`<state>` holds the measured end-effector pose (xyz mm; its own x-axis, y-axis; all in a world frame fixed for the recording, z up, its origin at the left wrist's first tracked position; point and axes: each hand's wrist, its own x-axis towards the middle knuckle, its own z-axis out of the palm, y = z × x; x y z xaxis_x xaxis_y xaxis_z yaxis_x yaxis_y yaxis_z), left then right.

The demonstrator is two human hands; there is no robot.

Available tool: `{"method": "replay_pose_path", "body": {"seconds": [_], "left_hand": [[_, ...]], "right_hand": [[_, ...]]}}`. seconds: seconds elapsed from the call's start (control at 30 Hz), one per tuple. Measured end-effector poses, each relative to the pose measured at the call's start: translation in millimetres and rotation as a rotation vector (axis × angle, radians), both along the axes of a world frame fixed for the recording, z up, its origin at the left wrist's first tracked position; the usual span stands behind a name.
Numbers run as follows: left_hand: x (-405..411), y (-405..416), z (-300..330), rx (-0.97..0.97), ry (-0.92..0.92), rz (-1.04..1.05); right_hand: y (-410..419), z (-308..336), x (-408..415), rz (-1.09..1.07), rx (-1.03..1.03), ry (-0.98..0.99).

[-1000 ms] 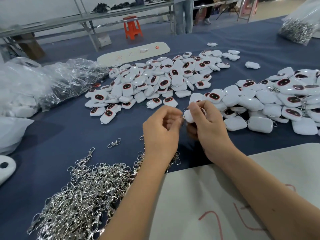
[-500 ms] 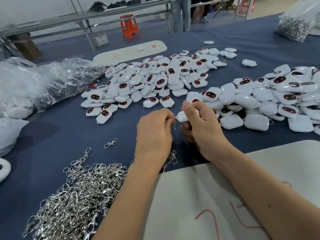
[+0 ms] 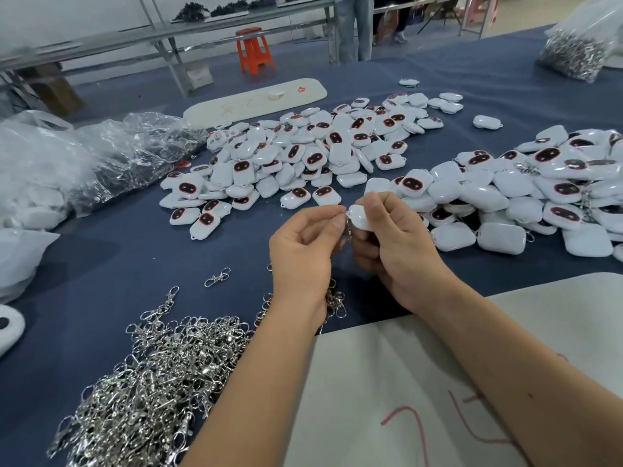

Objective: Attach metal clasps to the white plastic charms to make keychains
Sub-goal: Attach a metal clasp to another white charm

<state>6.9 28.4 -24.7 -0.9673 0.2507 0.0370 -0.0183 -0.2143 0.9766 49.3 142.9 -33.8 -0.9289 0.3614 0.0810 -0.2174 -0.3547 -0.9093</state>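
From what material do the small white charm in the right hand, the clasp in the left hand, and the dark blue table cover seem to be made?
Small white rounded charm: probably glossy moulded plastic; it shows soft highlights.
Small silver clasp: metal with a bright plated finish, glinting like the loose pile.
Dark blue table cover: seems matte fabric, without reflections.

Two hands work above the surface [image 3: 101, 251]: the left hand [image 3: 303, 254] and the right hand [image 3: 397, 244], with one white charm [image 3: 360, 217] and one metal clasp [image 3: 348, 227] between them. Charms lie in two heaps, a far heap [image 3: 303, 156] and a right heap [image 3: 526, 197], each probably several dozen, too overlapped to count. One clasp pile [image 3: 151, 382]; one loose clasp [image 3: 217, 277]. One orange stool [image 3: 253, 50].
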Motion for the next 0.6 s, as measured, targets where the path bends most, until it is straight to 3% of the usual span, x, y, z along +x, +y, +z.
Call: {"method": "replay_pose_path", "body": {"seconds": [0.1, 0.2, 0.43, 0.53, 0.6], "left_hand": [[0.4, 0.8, -0.7, 0.123, -0.16, 0.03], [-5.1, -3.1, -3.1, 0.078, -0.117, 0.099], [-16.1, -19.0, 1.5, -0.672, 0.69, 0.116], [-15.7, -19.7, 3.1, -0.896, 0.841, 0.06], [-17.2, -21.0, 0.2, -0.82, 0.787, 0.067]], "right_hand": [[0.3, -1.3, -0.3, 0.051, -0.055, -0.012], [-0.3, -4.6, -0.2, 0.103, -0.054, 0.01], [-1.5, -10.5, 0.9, 0.057, 0.057, -0.02], [-1.8, -11.8, 1.5, 0.046, 0.119, -0.031], [-1.3, -11.8, 1.5, 0.052, 0.109, -0.026]]}}
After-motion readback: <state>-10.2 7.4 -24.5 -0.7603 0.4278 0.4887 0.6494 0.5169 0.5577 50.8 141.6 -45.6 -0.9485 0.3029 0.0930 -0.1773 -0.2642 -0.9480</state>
